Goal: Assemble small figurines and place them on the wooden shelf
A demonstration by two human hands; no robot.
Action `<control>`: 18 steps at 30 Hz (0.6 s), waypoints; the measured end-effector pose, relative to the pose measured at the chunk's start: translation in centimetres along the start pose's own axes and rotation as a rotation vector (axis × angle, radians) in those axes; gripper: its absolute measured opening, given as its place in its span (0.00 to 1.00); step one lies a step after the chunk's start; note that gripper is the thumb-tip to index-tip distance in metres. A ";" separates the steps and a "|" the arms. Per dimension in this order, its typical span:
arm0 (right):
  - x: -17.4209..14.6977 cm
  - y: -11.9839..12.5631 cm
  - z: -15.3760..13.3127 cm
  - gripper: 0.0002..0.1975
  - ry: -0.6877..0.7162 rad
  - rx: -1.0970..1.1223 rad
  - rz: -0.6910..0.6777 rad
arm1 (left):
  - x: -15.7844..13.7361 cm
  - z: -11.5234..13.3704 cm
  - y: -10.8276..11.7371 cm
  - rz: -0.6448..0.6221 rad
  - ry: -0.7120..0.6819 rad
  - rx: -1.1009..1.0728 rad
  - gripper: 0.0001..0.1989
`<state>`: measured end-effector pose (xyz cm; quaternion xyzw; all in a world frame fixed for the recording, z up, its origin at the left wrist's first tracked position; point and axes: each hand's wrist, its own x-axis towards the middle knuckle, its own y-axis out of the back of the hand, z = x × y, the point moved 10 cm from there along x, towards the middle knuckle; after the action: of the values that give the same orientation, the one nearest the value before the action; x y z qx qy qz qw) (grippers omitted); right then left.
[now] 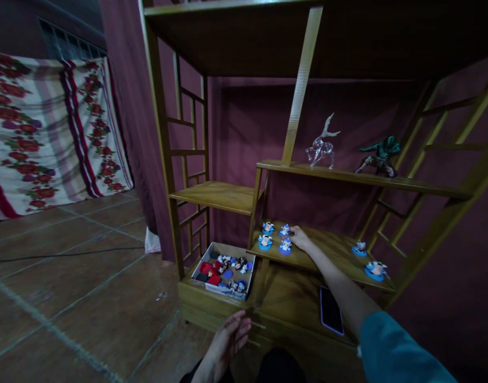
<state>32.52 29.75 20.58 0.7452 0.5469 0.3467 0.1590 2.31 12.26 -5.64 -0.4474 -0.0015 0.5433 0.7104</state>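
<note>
My right hand (302,239) reaches onto the middle shelf, its fingers closed at the right side of a small purple-and-white figurine (284,230) on a purple base. In front of that one stands a similar purple figurine (284,246). To their left are two figurines on blue bases, a rear one (268,228) and a front one (265,242). My left hand (231,336) hangs in front of the cabinet, fingers apart and holding nothing. Above it, a shallow cardboard box (249,290) holds several mixed red, black, white and purple figurines.
Two more figurines, a small one (360,248) and a larger one (375,270), stand at the shelf's right end. A clear glass deer (322,149) and a dark green figure (381,155) occupy the upper shelf. A phone (330,311) lies on the lower board.
</note>
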 end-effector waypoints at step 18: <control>-0.9 0.4 -0.8 0.09 -0.005 -0.035 0.024 | -0.4 0.7 0.2 -0.013 -0.010 -0.016 0.28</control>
<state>32.09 28.62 21.10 0.7495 0.5314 0.3565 0.1693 1.58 12.37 -5.16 -0.4501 -0.0124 0.5410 0.7104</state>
